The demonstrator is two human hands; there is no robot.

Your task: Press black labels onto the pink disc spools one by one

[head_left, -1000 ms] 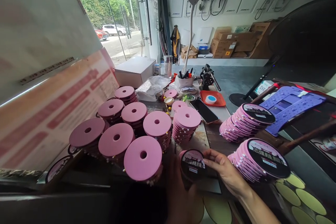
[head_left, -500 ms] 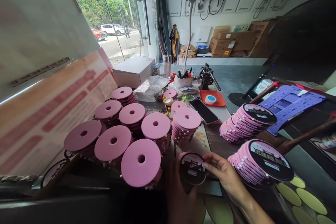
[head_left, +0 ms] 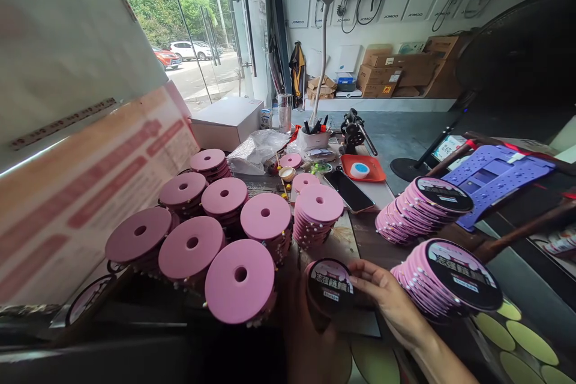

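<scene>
I hold a pink foam disc with a black printed label (head_left: pixel 330 287) low in the middle of the view. My right hand (head_left: pixel 386 300) grips its right edge with fingers curled round it. My left hand (head_left: pixel 310 336) is dark and in shadow beneath the disc, closed on its lower left side. A slanted stack of labelled discs (head_left: pixel 450 279) lies just right of my right hand, with another labelled stack (head_left: pixel 423 207) beyond it. Several stacks of plain pink discs with centre holes (head_left: pixel 238 282) stand to the left.
A phone (head_left: pixel 348 190), an orange tray (head_left: pixel 363 168), a pen cup (head_left: pixel 314 135), a plastic bag (head_left: pixel 258 150) and a white box (head_left: pixel 227 120) sit further back. A purple perforated board (head_left: pixel 495 175) rests on wooden rails at right. A printed cardboard panel (head_left: pixel 81 192) leans at left.
The labelled disc has tilted up a little so its label faces the camera more. The view has drifted slightly; both hands stay in place.
</scene>
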